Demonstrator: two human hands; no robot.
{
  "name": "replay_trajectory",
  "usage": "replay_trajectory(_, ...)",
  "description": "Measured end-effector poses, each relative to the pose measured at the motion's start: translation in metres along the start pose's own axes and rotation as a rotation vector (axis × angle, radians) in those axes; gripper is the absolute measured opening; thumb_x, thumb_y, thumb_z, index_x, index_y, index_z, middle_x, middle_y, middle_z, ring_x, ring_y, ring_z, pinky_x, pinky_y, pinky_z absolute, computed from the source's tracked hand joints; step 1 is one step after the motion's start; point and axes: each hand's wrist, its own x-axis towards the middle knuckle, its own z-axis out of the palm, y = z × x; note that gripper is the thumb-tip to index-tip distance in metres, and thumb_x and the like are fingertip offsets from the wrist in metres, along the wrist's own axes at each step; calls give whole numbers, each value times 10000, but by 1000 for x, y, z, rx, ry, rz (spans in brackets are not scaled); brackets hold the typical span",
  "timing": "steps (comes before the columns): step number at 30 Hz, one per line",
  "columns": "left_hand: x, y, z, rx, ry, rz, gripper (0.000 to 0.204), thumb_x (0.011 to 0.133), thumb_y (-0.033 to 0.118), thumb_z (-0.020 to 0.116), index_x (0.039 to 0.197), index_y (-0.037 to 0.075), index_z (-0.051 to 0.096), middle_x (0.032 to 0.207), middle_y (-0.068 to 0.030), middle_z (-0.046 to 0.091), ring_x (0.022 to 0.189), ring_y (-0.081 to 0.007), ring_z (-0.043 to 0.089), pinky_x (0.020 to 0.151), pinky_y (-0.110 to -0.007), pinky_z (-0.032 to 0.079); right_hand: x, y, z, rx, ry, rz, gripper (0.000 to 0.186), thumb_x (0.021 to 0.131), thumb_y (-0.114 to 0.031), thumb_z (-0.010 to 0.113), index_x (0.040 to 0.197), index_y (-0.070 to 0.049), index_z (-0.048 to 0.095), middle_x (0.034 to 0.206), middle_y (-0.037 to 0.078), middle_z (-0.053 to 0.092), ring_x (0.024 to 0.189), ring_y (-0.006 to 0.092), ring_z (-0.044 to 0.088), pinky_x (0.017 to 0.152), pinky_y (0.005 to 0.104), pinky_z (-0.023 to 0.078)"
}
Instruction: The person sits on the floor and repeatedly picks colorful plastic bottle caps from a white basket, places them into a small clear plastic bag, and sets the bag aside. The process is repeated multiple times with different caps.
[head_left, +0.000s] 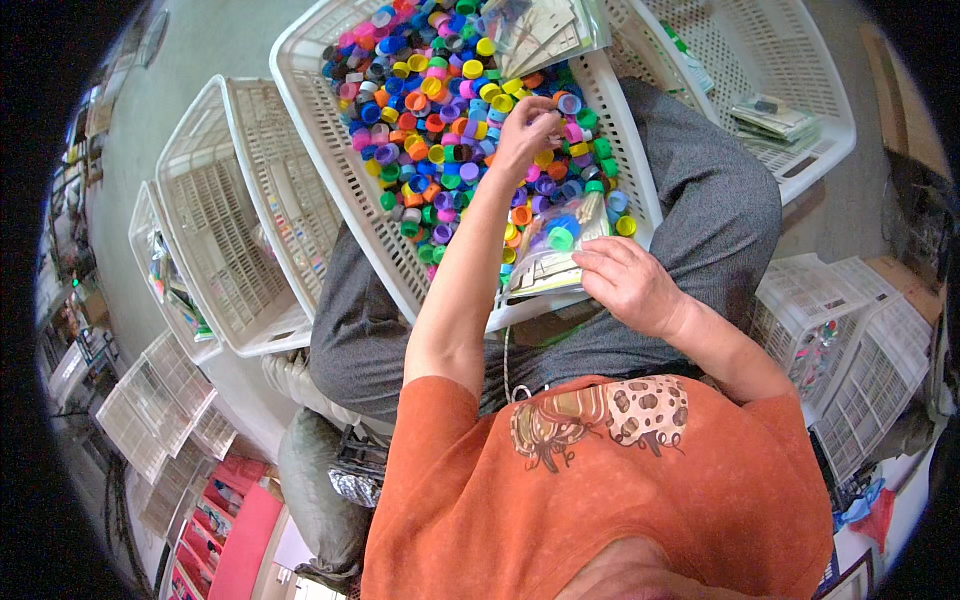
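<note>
A white perforated basket (305,120) across my lap holds a heap of colourful plastic caps (432,125). My left hand (528,135) is curled down among the caps in the upper right of the heap; what is between its fingertips is too hidden to make out. My right hand (625,285) grips a clear plastic bag (540,270) at the basket's near edge, with pale cards and a few blue and green caps inside. Another bag of pale cards (540,35) lies at the basket's far right corner.
Nested white baskets (200,190) stand to my left, another (810,90) at far right with card stacks (775,120). More baskets (840,350) are at right and lower left. A grey-green sack (320,480) and red shelving (240,530) are at lower left.
</note>
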Motion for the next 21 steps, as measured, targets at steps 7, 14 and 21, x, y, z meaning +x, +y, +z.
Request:
replay_trajectory(7,25,-1,26,1013,328,458,234,853,203,702,1054,90,662,959,-167,677,879,-382,652,780,-447,523,-2,-1,0,-10,-4,9,156,737,-145,609,848,-35,608,1067,106,675,1087,276,623,944,417,520)
replay_trajectory(14,-40,-16,-42,709,382,243,227,894,209,663,1033,31,691,879,-87,732,793,-166,686,735,-312,537,-4,-3,3,-42,31,26,136,768,-145,600,862,-47,612,1113,106,668,1119,279,613,961,422,510)
replay_trajectory(21,-54,-18,-16,1067,191,686,260,877,44,619,1083,158,730,1277,-104,629,966,-293,688,786,-374,561,-6,-1,6,-59,42,-1,130,769,-139,607,858,-44,616,1128,109,670,1119,280,615,960,419,509)
